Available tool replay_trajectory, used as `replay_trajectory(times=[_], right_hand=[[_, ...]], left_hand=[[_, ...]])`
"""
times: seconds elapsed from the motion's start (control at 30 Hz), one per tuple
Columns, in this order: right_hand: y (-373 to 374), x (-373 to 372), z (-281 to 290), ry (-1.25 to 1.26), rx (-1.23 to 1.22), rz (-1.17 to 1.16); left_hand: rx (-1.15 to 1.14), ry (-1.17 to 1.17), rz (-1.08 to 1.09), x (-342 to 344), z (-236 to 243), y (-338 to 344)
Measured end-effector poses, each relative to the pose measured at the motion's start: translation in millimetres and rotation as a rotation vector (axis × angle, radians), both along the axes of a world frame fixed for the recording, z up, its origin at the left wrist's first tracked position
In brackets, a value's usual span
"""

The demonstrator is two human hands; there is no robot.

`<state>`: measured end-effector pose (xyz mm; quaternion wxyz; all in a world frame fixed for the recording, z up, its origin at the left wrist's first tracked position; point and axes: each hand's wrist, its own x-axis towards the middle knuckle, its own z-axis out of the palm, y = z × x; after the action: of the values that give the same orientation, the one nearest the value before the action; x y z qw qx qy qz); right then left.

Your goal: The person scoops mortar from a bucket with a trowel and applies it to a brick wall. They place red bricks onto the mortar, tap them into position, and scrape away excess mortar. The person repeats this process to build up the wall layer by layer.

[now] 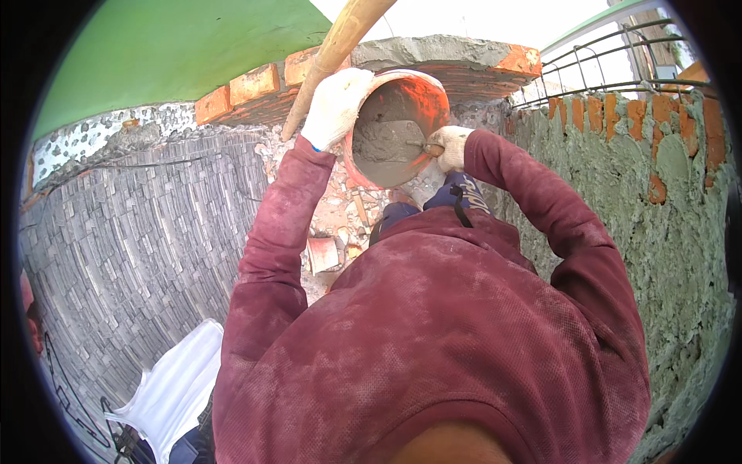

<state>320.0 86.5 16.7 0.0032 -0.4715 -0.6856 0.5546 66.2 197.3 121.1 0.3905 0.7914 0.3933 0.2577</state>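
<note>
My gloved left hand [336, 107] is closed over the rim of the orange bucket [402, 97], tipping its mouth toward me. My gloved right hand [448, 147] grips the handle of a trowel [413, 144] whose blade lies in the grey mortar [382, 143] inside. A wooden pole [328, 58] crosses behind my left hand. Beyond stands the brick wall [247, 85]; to the right, a mortar-coated wall [657, 193].

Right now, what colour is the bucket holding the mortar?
Orange bucket, its inside smeared with grey mortar; seen in the head view.
</note>
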Motion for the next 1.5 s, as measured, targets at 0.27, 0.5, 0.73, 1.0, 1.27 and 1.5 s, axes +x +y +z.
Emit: replay_trajectory(times=[0.27, 0.5, 0.73, 1.0, 1.27, 1.5], right_hand=[[-18, 44, 7, 0.3, -0.454, -0.393], [-25, 93, -8, 0.478, -0.457, -0.489], [-17, 181, -20, 0.314, -0.482, -0.744], [31, 265, -65, -0.297, 0.106, -0.837], [39, 217, -72, -0.981, 0.49, -0.784], [32, 194, -21, -0.408, -0.054, -1.081]], left_hand=[[-0.269, -0.164, 0.248, 13, -31, -11], [-0.279, -0.198, 0.317, 24, -92, 1], [-0.396, -0.161, 0.435, 11, -136, -6], [-0.541, -0.149, 0.599, -85, -180, -54], [-0.525, -0.011, 0.709, -127, -153, -88], [-0.592, -0.024, 0.679, -159, -130, -99]])
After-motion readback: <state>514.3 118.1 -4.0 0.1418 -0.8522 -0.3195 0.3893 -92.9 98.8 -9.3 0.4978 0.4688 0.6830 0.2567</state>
